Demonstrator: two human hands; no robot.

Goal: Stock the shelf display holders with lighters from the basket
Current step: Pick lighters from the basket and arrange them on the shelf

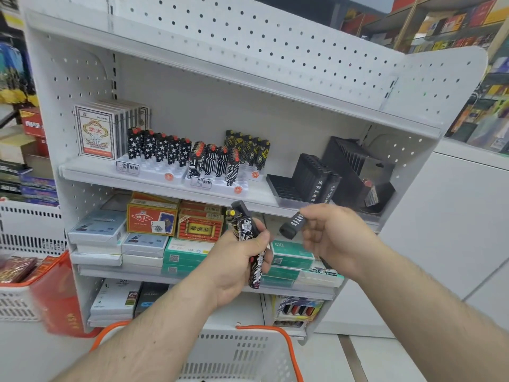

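The right hand point(334, 238) pinches one black lighter point(293, 225) by its end, the left hand point(239, 260) clutches a bunch of lighters point(248, 238); light, hard, probably slick, best held mid-body.

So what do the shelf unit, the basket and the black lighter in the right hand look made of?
Shelf unit: likely painted sheet metal, white with a slight sheen and punched with regular holes.
Basket: moulded plastic, white slotted walls, orange handle.
Black lighter, pinched by the right hand: probably plastic, matte with white printed characters.
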